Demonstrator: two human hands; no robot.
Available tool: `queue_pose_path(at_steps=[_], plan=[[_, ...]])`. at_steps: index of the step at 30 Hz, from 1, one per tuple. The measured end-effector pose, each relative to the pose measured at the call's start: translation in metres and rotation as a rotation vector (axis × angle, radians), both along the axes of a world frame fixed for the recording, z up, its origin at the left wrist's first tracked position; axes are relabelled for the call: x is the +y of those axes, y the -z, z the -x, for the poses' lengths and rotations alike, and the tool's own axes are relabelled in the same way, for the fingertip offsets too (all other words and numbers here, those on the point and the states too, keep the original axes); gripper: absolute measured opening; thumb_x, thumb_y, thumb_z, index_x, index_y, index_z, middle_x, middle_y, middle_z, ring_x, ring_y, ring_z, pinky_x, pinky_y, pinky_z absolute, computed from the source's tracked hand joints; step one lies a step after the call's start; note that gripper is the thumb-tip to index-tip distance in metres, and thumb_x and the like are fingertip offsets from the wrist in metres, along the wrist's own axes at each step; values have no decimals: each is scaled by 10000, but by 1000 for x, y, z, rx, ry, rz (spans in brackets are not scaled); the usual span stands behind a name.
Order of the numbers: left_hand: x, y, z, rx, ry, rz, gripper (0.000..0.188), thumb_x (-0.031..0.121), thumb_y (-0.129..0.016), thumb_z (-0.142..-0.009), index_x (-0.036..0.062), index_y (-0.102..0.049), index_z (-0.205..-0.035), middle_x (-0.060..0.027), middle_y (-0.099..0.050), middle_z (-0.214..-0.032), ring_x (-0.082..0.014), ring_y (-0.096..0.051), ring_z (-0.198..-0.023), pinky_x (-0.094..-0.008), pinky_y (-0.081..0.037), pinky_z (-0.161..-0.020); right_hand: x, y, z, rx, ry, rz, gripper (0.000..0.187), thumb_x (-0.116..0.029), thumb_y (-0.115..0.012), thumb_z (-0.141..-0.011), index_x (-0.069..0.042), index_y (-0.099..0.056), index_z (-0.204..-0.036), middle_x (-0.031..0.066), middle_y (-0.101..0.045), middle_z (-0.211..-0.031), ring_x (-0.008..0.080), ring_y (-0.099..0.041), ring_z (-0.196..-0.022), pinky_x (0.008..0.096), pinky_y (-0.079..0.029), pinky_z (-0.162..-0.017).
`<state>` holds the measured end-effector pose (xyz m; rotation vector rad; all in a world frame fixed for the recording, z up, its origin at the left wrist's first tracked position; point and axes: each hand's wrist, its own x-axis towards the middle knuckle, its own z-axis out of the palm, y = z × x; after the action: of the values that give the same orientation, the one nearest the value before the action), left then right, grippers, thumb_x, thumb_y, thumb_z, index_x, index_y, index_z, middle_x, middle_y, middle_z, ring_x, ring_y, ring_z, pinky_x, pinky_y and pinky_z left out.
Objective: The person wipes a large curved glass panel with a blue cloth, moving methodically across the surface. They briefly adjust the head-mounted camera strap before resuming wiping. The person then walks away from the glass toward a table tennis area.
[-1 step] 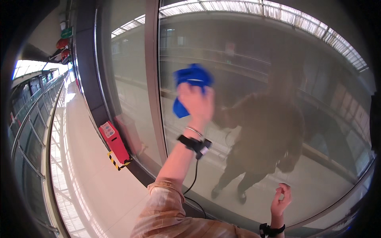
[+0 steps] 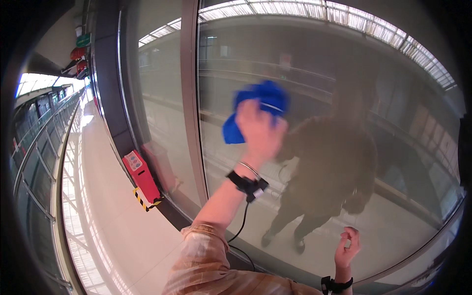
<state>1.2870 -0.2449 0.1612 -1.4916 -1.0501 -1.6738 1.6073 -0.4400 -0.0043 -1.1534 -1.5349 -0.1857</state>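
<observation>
A blue cloth lies pressed against a large glass pane, under the fingers of my left hand. That hand is slightly blurred, and its palm side is hidden. My left wrist carries a metal bangle and a black strap with a cable. Lower down on the right, my right hand hangs in front of the glass, its fingers loosely curled and apart, with nothing visible in them. Another black strap circles that wrist.
A brown vertical frame post borders the pane on the left. Beyond it, a red box with a yellow-black striped edge stands on the pale floor by the wall. A metal railing runs along the far left.
My left hand and the blue cloth have slid to the right across the glass. My right hand has hardly moved.
</observation>
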Motion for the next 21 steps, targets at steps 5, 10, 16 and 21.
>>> queue_pose_path(at_steps=[5,10,16,21], plan=[[-27,-12,-24,552,133,-29,640,263,-721,-622,271,-584,-1247,-57,-415,-1417,-358,-362,-1295,-540,-266,-1024,14,-12,8,-156,-72,-68,146,62,-535,-810,-11,-584,-925,131,-618,-814,277,-605,-675,335,-482,-613],[33,-62,65,-18,-82,-167,380,119,-569,-796,66,-565,-1171,-153,-482,-1307,-375,-443,-1196,-479,-351,-997,2,-4,-11,-165,-14,-68,130,53,-550,-805,-8,-594,-911,119,-628,-748,258,-618,-639,324,-482,-585],[48,-91,65,-219,-256,-170,271,256,-542,-872,7,-576,-973,-221,-518,-1205,-394,-477,-1084,-509,-402,-877,-12,16,-21,-5,-19,1,111,39,-564,-810,-10,-613,-897,119,-635,-715,237,-629,-613,303,-485,-569],[-70,-38,-129,742,245,159,285,240,-607,-732,205,-622,-1015,-43,-521,-1301,-329,-467,-1179,-541,-354,-911,-10,12,-23,-42,23,16,122,27,-577,-803,-17,-619,-909,112,-649,-736,241,-638,-631,311,-500,-597]])
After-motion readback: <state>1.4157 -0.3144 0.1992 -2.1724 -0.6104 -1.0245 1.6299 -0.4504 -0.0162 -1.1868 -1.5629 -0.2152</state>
